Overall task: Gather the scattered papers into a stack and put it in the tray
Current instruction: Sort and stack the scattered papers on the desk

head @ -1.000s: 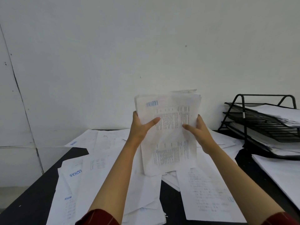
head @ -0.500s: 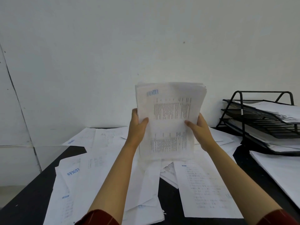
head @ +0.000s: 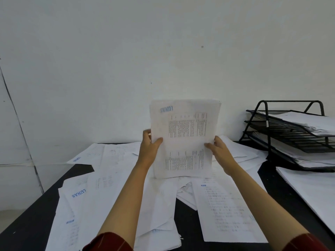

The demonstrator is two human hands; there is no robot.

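Note:
A stack of printed white papers point(head: 184, 138) stands upright above the middle of the table, its bottom edge down on the loose sheets. My left hand point(head: 149, 148) grips its left edge, thumb on the front. My right hand point(head: 220, 151) grips the right edge the same way. Several scattered papers point(head: 101, 192) lie flat on the black table point(head: 23, 227) beneath and around the stack. A black wire three-tier tray point(head: 290, 131) stands at the right, with papers on its shelves.
A white wall rises right behind the table. A further pile of white sheets point(head: 311, 192) lies at the right edge in front of the tray. One large printed sheet point(head: 226, 211) lies under my right forearm.
The stack has been squared up: its edges were uneven and tilted, now they line up. It rose, then came down onto its bottom edge. Both hands slid lower along its sides.

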